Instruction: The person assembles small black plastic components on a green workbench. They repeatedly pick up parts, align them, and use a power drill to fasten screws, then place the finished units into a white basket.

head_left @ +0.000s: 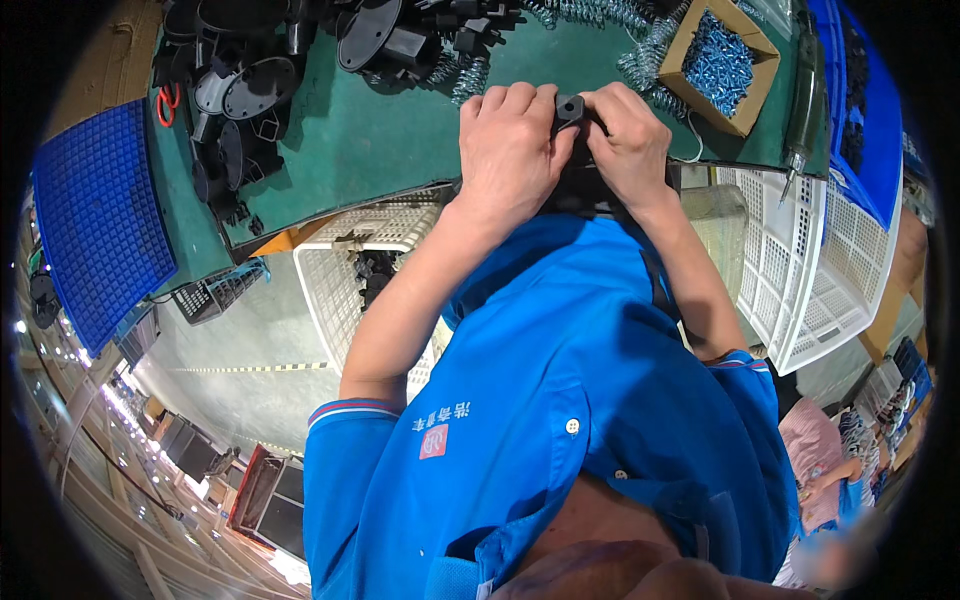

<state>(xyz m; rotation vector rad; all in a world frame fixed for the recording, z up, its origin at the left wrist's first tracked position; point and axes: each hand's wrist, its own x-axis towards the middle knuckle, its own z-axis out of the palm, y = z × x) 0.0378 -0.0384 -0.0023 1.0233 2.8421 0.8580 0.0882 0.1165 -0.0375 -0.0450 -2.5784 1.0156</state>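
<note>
At the near edge of the green worktable, my left hand and my right hand are side by side with fingers curled. Between them is a black plastic part with a hole in its squared end. Both hands grip it, and much of the part is hidden behind my fingers and thumbs. Beyond my left hand lie black round-plated plastic parts and metal coil springs. An open cardboard box of bluish screws sits just beyond my right hand.
An electric screwdriver lies at the table's right. More black parts and red-handled scissors are at the left. White plastic baskets stand below the table edge, others to the right. A co-worker is at lower right.
</note>
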